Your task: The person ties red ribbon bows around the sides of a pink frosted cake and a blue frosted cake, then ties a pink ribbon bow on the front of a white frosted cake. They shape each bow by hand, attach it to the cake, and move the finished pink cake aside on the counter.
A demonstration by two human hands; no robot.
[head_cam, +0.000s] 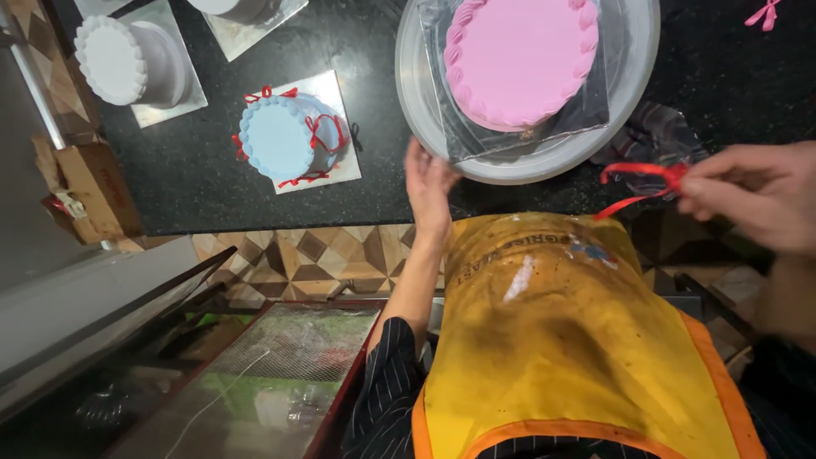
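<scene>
Head view: left hand (429, 189) rests flat-fingered against the rim of the grey turntable (518, 166), grasping nothing; just beyond it sits the pink cake (520, 59). Right hand (752, 194) pinches a red ribbon bow (642, 178) beside the turntable. Decorating looks underway; placing the bow on the cake calls for a steady reach

pink cake (520, 59) cropped above, right hand (752, 195) blurred

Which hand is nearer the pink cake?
Left. The left hand touches the rim of the grey turntable under the pink cake; the right hand is off to the side, pinching a red ribbon bow.
</scene>
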